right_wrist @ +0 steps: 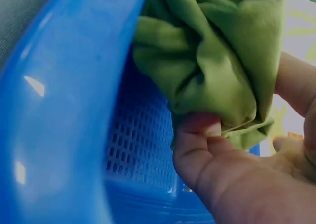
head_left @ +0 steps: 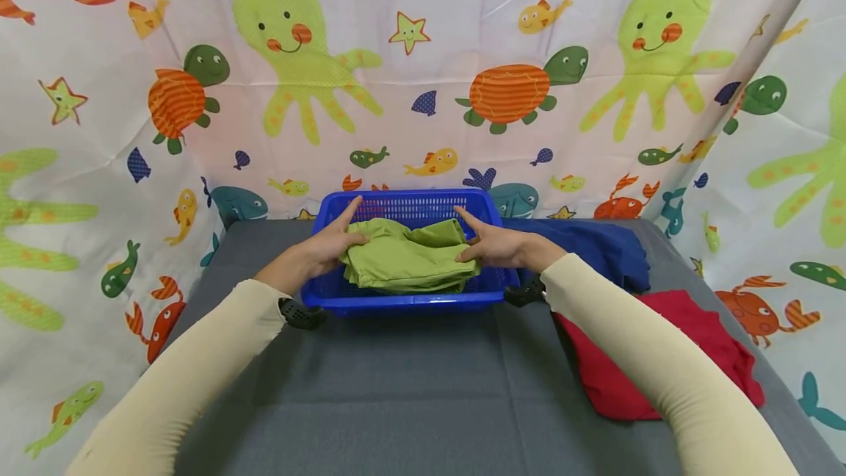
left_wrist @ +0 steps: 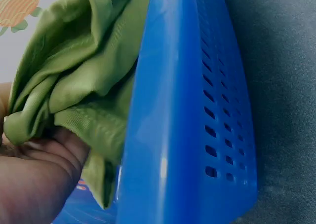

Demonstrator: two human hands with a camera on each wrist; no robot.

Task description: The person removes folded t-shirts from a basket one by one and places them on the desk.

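A folded green cloth garment [head_left: 410, 259] is held between both hands at the opening of a blue plastic basket [head_left: 406, 305]. My left hand [head_left: 328, 244] grips its left end, thumb on top and fingers under the folds, as the left wrist view shows with the green garment [left_wrist: 79, 61] bunched over the palm. At the other end my right hand [head_left: 497, 242] pinches the garment, its fingertips tucked beneath the fabric [right_wrist: 212, 81] in the right wrist view. The basket's perforated inner wall [right_wrist: 133, 140] shows below the cloth there.
A dark blue cloth [head_left: 588, 244] lies right of the basket on the grey table [head_left: 396, 395]. Nearer, a red cloth [head_left: 694, 344] is partly covered by the right sleeve. A curtain [head_left: 423, 153] printed with sea animals stands behind and along both sides.
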